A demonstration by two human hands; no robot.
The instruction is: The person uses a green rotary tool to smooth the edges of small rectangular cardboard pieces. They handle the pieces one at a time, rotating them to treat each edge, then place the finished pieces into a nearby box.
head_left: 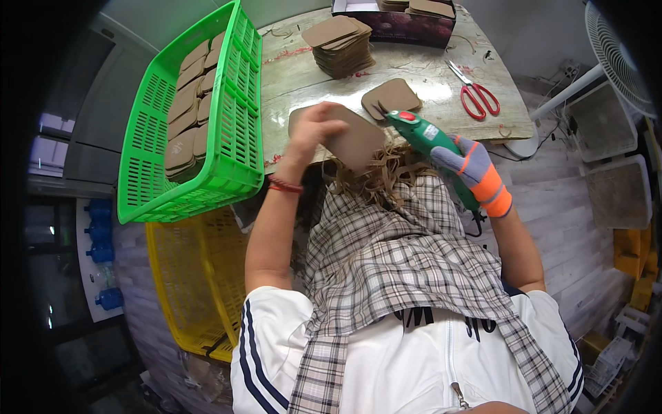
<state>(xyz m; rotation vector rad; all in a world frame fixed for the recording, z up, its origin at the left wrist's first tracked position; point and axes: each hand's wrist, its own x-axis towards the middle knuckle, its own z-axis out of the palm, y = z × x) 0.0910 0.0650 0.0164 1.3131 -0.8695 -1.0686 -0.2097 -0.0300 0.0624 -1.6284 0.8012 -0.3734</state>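
My bare left hand (318, 130), a red bracelet at its wrist, grips a brown pad (358, 143) with rounded corners above the table's near edge. The hand is slightly blurred. My right hand (476, 172), in a grey and orange glove, is wrapped round green electric scissors (422, 132) with a red switch. Their dark blade tip points left, over another brown pad (398, 95) lying on the table, apart from the held pad. Thin brown offcut strips (389, 172) are heaped on my checked apron (407, 241), just below the held pad.
A stack of brown pads (339, 58) stands on the worn table (289, 83), near a dark box (400, 26). Red-handled scissors (477, 102) lie at the right. Left is a green crate (227, 148) with stacked pads, above a yellow crate (196, 276). A white fan (617, 58) stands far right.
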